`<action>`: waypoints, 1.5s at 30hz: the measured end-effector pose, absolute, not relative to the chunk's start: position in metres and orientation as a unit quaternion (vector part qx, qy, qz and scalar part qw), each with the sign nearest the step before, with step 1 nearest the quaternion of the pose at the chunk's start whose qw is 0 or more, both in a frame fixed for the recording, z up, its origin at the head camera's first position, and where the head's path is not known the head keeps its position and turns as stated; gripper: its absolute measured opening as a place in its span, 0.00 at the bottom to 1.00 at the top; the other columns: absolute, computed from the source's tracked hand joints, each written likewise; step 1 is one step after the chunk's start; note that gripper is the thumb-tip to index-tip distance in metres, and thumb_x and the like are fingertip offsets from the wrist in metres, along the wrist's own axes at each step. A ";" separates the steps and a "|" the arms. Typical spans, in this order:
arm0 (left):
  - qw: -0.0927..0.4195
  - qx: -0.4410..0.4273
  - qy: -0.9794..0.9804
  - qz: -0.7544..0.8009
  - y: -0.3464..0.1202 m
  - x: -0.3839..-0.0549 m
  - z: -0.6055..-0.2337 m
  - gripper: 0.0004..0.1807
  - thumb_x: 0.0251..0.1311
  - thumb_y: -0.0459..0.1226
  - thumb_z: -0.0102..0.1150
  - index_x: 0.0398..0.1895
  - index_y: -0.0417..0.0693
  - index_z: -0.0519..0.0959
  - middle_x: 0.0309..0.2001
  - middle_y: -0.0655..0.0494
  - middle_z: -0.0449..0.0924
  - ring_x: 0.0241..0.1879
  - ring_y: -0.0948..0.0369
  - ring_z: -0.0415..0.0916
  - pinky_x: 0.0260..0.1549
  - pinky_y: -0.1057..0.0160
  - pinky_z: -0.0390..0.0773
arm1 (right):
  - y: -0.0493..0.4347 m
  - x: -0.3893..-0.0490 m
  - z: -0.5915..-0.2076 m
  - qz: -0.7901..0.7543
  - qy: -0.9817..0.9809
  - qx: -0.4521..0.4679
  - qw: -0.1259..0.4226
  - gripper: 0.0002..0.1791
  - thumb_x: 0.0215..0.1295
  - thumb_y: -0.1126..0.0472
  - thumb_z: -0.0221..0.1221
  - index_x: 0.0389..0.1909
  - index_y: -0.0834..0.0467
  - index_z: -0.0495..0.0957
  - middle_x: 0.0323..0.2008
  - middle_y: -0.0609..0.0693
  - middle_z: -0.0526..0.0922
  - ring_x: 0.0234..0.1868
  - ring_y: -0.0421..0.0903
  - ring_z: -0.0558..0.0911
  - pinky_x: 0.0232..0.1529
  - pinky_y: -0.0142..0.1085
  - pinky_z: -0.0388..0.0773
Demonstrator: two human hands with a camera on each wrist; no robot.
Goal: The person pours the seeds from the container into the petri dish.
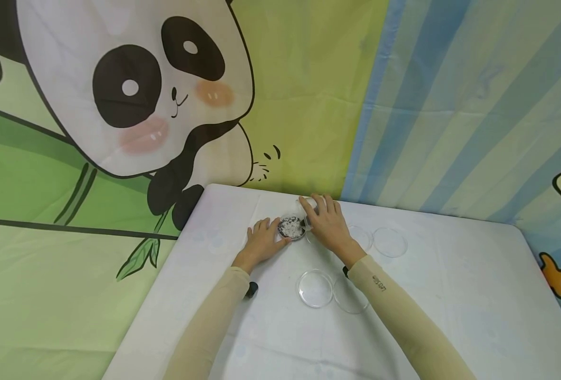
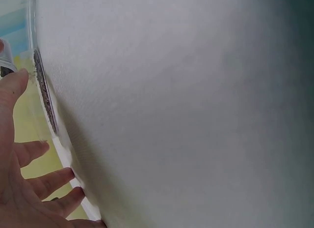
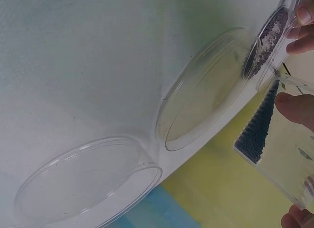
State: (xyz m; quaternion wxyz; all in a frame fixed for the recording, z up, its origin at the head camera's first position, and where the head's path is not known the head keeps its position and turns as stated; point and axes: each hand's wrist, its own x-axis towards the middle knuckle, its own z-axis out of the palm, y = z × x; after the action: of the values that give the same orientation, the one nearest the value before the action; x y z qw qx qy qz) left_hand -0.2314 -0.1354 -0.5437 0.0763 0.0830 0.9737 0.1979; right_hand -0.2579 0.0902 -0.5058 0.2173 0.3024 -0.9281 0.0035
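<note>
On the white table [image 1: 451, 274], a clear dish [image 1: 300, 238] holds black-and-white grains [image 1: 291, 227].

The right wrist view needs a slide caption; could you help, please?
Right hand holds a tilted, clear plastic container of dark granules near round, clear, shallow dishes.

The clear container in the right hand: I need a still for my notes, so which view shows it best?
The right wrist view: the clear container is large there, its dark grains plain through the wall. In the head view the right hand hides much of it; the left wrist view catches only a small part.
</note>
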 end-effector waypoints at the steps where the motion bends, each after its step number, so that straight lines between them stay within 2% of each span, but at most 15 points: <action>1: 0.076 0.083 0.974 0.197 -0.136 -0.232 -0.544 0.44 0.66 0.62 0.54 0.78 0.49 0.58 0.74 0.37 0.56 0.73 0.39 0.50 0.66 0.30 0.47 | 0.090 -0.258 -0.506 0.003 -0.928 0.302 0.217 0.54 0.51 0.55 0.77 0.77 0.50 0.57 0.68 0.64 0.64 0.67 0.66 0.63 0.59 0.57 0.69; 18: 0.077 0.083 0.973 0.200 -0.136 -0.230 -0.543 0.45 0.66 0.63 0.54 0.78 0.50 0.57 0.74 0.37 0.55 0.73 0.39 0.49 0.67 0.30 0.47 | 0.091 -0.256 -0.505 -0.001 -0.929 0.299 0.219 0.55 0.51 0.54 0.77 0.77 0.50 0.56 0.68 0.63 0.63 0.66 0.65 0.64 0.57 0.56 0.70; 31: 0.074 0.084 0.972 0.207 -0.135 -0.230 -0.543 0.45 0.66 0.63 0.54 0.78 0.50 0.58 0.74 0.37 0.55 0.73 0.38 0.49 0.66 0.30 0.47 | 0.094 -0.257 -0.509 0.011 -0.925 0.299 0.236 0.58 0.45 0.54 0.80 0.76 0.50 0.57 0.67 0.64 0.64 0.65 0.65 0.65 0.55 0.57 0.71; 35: 0.074 0.083 0.972 0.209 -0.135 -0.229 -0.543 0.45 0.66 0.63 0.54 0.78 0.50 0.58 0.74 0.37 0.55 0.73 0.38 0.49 0.66 0.29 0.46 | 0.094 -0.256 -0.509 0.043 -0.934 0.284 0.211 0.57 0.46 0.55 0.80 0.76 0.51 0.57 0.67 0.64 0.63 0.65 0.66 0.64 0.57 0.59 0.69; 39: 0.072 0.085 0.972 0.207 -0.135 -0.230 -0.543 0.44 0.66 0.62 0.54 0.78 0.50 0.58 0.74 0.37 0.56 0.73 0.38 0.49 0.66 0.29 0.47 | 0.094 -0.256 -0.510 0.101 -0.949 0.249 0.163 0.58 0.48 0.54 0.79 0.77 0.52 0.54 0.68 0.64 0.62 0.66 0.66 0.61 0.59 0.61 0.65; 45: 0.071 0.086 0.973 0.203 -0.136 -0.231 -0.544 0.44 0.67 0.62 0.54 0.79 0.51 0.57 0.74 0.37 0.55 0.73 0.39 0.50 0.66 0.30 0.47 | 0.098 -0.258 -0.515 0.204 -0.952 0.194 0.122 0.58 0.49 0.52 0.78 0.78 0.52 0.54 0.67 0.64 0.63 0.65 0.68 0.61 0.58 0.63 0.63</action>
State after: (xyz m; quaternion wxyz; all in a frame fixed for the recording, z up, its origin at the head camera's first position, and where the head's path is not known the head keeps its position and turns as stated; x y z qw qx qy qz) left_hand -0.2307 -0.1359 -0.5435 0.0710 0.0864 0.9728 0.2027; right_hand -0.2584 0.0976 -0.5150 0.1218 0.1945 -0.9517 0.2040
